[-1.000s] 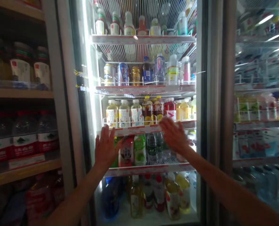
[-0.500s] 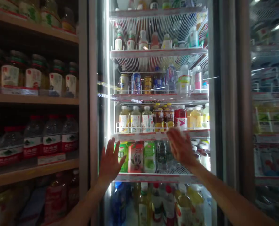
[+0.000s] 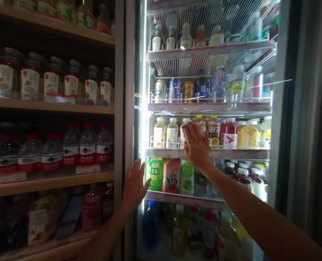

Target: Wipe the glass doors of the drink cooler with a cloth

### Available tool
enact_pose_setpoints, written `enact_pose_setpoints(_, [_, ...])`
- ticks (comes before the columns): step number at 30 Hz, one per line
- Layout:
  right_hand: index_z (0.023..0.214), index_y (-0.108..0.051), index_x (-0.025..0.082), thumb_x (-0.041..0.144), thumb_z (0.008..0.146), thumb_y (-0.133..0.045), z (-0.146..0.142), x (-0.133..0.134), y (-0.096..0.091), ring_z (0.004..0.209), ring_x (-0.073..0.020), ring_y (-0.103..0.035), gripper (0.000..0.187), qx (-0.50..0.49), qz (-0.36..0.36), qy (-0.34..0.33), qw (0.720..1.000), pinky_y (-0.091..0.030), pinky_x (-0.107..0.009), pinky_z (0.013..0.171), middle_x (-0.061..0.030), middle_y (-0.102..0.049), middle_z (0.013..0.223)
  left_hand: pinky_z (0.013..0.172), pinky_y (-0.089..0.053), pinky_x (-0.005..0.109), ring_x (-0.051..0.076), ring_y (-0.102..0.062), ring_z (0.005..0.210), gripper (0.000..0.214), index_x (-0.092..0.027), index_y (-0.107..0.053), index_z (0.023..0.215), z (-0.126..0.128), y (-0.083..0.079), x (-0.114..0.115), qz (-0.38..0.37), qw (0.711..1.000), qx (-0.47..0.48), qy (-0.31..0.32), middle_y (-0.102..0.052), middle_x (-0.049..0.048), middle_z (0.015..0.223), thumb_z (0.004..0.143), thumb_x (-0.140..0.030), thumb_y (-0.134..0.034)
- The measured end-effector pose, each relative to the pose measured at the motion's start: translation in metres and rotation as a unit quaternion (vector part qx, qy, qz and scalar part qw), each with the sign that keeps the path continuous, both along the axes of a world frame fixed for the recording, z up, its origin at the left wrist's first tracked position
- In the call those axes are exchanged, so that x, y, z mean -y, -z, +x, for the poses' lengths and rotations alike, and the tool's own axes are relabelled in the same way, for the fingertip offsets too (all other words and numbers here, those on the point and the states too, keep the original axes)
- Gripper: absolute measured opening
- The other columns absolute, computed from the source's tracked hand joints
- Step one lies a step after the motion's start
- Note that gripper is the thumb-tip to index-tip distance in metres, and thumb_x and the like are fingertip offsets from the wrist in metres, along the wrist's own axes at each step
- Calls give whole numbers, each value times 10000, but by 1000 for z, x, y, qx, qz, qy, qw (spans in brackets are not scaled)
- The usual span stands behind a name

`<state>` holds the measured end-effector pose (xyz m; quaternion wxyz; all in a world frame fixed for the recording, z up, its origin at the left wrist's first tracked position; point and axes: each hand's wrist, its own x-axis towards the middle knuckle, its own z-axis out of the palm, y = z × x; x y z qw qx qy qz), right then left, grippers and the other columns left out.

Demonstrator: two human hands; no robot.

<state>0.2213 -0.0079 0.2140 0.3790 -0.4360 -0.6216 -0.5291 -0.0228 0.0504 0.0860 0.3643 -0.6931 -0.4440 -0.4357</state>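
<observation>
Since the earlier frame, my right hand (image 3: 197,146) has moved leftward across the lit fridge (image 3: 209,107). From the left, I see my left hand (image 3: 135,183), its fingers stretched apart and clasping nothing. Next, pale-yellow bottles (image 3: 172,133) with white caps and white labels stand upright on a shelf (image 3: 166,153); the right hand partly covers the third one. Its fingertips are blurred, so whether they grasp something I cannot tell.

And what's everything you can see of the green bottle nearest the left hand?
The green bottle stands upright at the left end of its refrigerator shelf, beside a red bottle. It looks plastic, wrapped in bright green, with a small red logo above pale characters; its cap isn't discernible. The left hand is near its left edge; contact is unclear.
</observation>
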Motion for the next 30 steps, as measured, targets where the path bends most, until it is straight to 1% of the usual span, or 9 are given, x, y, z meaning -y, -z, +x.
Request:
enact_pose_setpoints(3, [1437, -313, 168, 188, 846, -422, -29, -11, 24, 1409, -230, -210, 601, 117, -58, -50, 990, -80, -468, 1158, -57, -327, 1505, 1086, -307, 491, 288, -293, 1380, 622, -94, -293, 1414, -10, 6, 1, -5, 1000, 11, -23, -306, 186, 1487, 870, -364, -423])
enact_pose_setpoints(6, [1393, -392, 180, 150, 828, -422, -53, -20, 62, 1392, -183, -252, 567, 305, -127, -113, 937, -105, -405, 1173, -22, -399, 1468, 1077, -318, 492, 291, -321, 1366, 618, -96, -296, 1415, -29, 12, 3, -15, 999, 15, -37, -329, 181, 1479, 865, -350, -416])
enact_pose_setpoints(8, [1379, -411, 176, 140, 835, -408, -67, -27, 60, 1384, -179, -272, 545, 328, -140, -134, 925, -104, -414, 1175, -29, -418, 1455, 1073, -320, 499, 295, -337, 1357, 598, -100, -311, 1411, -44, 13, 4, -18, 999, 18, -40, -353, 177, 1468, 871, -343, -394])
enact_pose_setpoints(13, [1435, -313, 162, 93, 831, -393, -104, -42, 23, 1420, -235, -192, 613, 113, -119, -120, 979, -75, -513, 1162, -75, -315, 1508, 1072, -313, 517, 307, -325, 1362, 590, -81, -317, 1406, -65, -3, 6, -3, 998, 44, -43, -328, 200, 1474, 891, -366, -356])
enact_pose_setpoints(19, [1351, -440, 158, 153, 840, -430, -120, -47, 69, 1367, -168, -307, 511, 335, -192, -189, 903, -251, -382, 1141, -61, -461, 1420, 1080, -303, 506, 302, -291, 1379, 592, -77, -308, 1407, -69, -32, 9, 26, 998, 58, -22, -318, 205, 1478, 898, -377, -339])
enact_pose_setpoints(21, [1364, -421, 157, 141, 840, -417, -117, -50, 47, 1384, -184, -275, 524, 313, -170, -174, 918, -203, -433, 1154, -67, -432, 1442, 1085, -290, 513, 305, -280, 1384, 590, -82, -311, 1405, -68, -40, 8, 33, 998, 56, -14, -317, 206, 1478, 900, -386, -339])
enact_pose_setpoints(25, [1430, -319, 172, 128, 855, -378, -103, -47, -26, 1416, -232, -198, 580, 129, -92, -104, 982, -47, -528, 1157, -68, -322, 1506, 1091, -279, 510, 293, -267, 1390, 582, -94, -302, 1407, -52, -59, 6, 42, 998, 56, 2, -320, 196, 1480, 903, -384, -337])
enact_pose_setpoints(27, [1446, -283, 172, 150, 867, -371, -93, -41, -38, 1423, -237, -174, 586, 89, -63, -78, 991, -18, -526, 1155, -65, -298, 1517, 1096, -274, 501, 285, -254, 1396, 581, -94, -302, 1405, -38, -73, 5, 40, 998, 52, 15, -302, 188, 1491, 900, -378, -348])
enact_pose_setpoints(30, [1450, -267, 202, 189, 879, -380, -74, -34, -33, 1425, -197, -164, 582, 185, -52, -76, 978, -24, -471, 1169, -22, -310, 1514, 1102, -263, 509, 285, -243, 1400, 575, -94, -321, 1396, -16, -96, 6, 29, 998, 46, 35, -282, 185, 1501, 897, -377, -354])
